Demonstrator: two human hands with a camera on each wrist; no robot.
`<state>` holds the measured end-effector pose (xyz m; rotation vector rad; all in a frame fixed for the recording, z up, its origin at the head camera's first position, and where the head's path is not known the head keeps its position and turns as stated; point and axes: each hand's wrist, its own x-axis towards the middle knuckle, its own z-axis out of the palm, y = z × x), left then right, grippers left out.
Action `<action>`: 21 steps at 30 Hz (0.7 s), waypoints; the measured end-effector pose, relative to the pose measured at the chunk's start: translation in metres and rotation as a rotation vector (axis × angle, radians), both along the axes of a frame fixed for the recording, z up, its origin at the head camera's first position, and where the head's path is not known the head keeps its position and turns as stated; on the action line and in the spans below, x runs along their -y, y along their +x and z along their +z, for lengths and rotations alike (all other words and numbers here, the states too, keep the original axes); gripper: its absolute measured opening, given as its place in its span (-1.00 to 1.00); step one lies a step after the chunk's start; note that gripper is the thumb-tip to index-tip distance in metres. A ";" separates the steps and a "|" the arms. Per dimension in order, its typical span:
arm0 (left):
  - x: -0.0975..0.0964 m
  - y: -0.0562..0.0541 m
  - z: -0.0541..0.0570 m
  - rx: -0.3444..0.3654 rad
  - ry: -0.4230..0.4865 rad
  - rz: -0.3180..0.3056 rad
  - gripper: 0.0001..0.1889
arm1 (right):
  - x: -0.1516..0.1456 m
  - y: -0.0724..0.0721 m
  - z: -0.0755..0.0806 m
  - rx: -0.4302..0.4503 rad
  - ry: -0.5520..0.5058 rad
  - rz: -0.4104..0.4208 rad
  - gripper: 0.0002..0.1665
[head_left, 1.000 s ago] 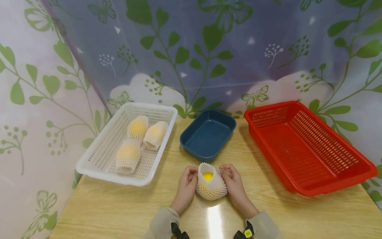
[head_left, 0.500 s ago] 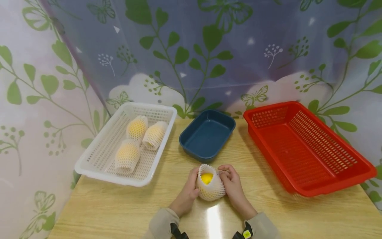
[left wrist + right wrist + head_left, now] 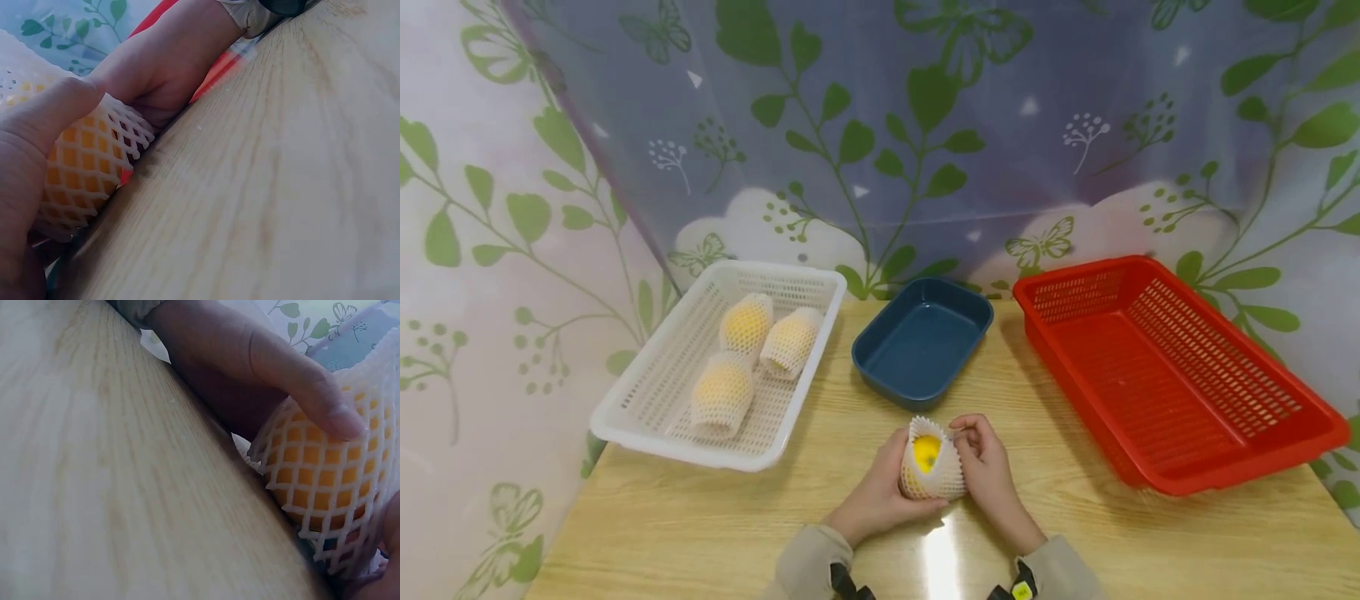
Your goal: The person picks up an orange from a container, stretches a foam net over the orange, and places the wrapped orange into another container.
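A round yellow fruit [image 3: 927, 451] sits in a white foam net sleeve [image 3: 946, 482] just above the wooden table, its top showing through the opening. My left hand [image 3: 880, 490] grips the netted fruit from the left, thumb across the near side; the right wrist view shows that thumb pressed on the foam net [image 3: 322, 478]. At the right side, my right hand [image 3: 988, 471] pinches the net's edge with curled fingers. In the left wrist view my right hand [image 3: 165, 62] is behind the net, fingertips hidden. Only a sliver of it enters its own wrist view.
A white basket [image 3: 647, 437] at the left holds three more netted fruits [image 3: 722, 396]. Behind my hands stands a dark blue tray [image 3: 921, 342]. At the right is a red basket [image 3: 1150, 392]. A patterned cloth [image 3: 955, 167] hangs behind the table.
My left hand has shifted from pinching the net's left edge to wrapping round the fruit from below left. The fruit has turned, exposing more of its top. My right hand stays at the net.
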<state>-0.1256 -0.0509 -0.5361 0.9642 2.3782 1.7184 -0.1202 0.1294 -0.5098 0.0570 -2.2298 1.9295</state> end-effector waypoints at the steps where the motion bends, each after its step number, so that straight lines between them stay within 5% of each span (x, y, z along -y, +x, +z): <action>1: 0.000 0.000 -0.001 0.007 0.015 -0.006 -0.05 | 0.000 0.001 0.002 -0.003 0.001 0.004 -0.79; 8: 0.000 0.003 0.000 0.025 0.136 0.070 -0.07 | -0.005 -0.005 -0.011 0.138 -0.123 0.164 -0.73; 14: 0.001 0.004 0.005 -0.017 0.188 0.152 -0.06 | -0.011 -0.007 -0.015 0.293 -0.412 0.525 -0.58; 17: 0.001 0.007 0.015 -0.089 0.195 0.150 -0.07 | -0.014 -0.007 -0.017 0.351 -0.552 0.664 -0.61; 21: 0.000 0.012 0.032 -0.100 0.216 0.140 -0.10 | -0.017 -0.007 -0.018 0.368 -0.664 0.730 -0.62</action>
